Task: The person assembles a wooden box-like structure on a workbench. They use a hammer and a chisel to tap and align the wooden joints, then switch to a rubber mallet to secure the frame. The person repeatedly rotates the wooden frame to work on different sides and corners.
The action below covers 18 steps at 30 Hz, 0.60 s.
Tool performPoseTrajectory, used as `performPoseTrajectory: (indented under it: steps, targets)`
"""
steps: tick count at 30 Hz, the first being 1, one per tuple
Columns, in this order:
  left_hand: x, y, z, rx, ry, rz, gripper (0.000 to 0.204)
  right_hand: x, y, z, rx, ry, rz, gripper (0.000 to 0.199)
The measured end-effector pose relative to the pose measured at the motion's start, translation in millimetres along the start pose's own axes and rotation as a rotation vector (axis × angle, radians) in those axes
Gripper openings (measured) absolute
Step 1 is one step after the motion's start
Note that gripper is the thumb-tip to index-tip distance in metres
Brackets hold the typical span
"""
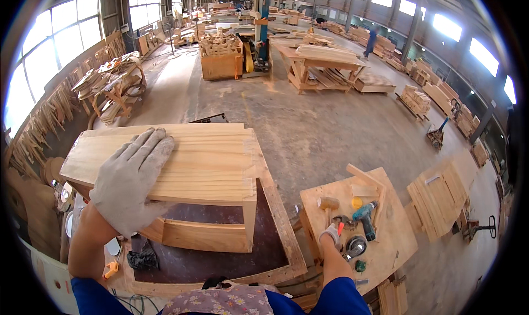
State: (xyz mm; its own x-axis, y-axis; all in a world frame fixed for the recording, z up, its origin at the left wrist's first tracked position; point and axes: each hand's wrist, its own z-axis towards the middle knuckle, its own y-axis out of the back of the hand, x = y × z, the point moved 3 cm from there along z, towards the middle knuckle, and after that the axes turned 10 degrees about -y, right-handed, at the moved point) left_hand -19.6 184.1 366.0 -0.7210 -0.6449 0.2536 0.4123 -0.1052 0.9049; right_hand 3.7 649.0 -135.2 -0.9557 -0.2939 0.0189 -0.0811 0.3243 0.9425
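Head view, item: left hand (131, 183), gloved, fingers spread flat on wooden cabinet (182, 166) atop workbench (281, 227); right hand (330, 233) closing on hammer (329, 206) (grip unclear) — keep the panel pressed steady.

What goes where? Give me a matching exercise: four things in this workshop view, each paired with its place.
1. left hand
2. right hand
3. cordless drill
4. orange tool

a. lying by the near left corner of the workbench
b. flat on top of the wooden cabinet
c. by the hammer on the side table
d. on the side table, right of the hammer

Pairs: 1-b, 2-c, 3-d, 4-a
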Motion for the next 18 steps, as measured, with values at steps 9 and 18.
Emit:
performPoseTrajectory:
  steps: [9,18]
  targets:
    - [3,8,-17,0.018,0.048,-0.045,0.075,-2,4,-16,-0.076,0.037,-0.044,0.043]
    - [98,-22,-197,-1.042,0.463,-0.253,0.059,12,27,-95,0.309,0.503,0.425,0.076]
